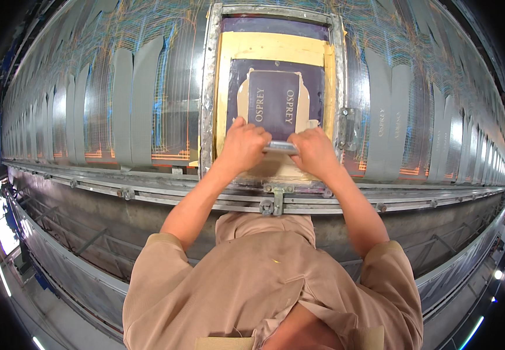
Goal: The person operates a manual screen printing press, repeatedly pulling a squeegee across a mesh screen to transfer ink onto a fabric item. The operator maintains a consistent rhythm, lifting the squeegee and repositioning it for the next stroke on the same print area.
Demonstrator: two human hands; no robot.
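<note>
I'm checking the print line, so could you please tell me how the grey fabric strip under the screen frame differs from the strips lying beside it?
The fabric strip under the screen frame is covered by the dark purple mesh; the grey strips to the left lie uncovered. Both hands, left hand and right hand, grip a squeegee over it; the side strips go untouched. All lie on the same long table.
</note>
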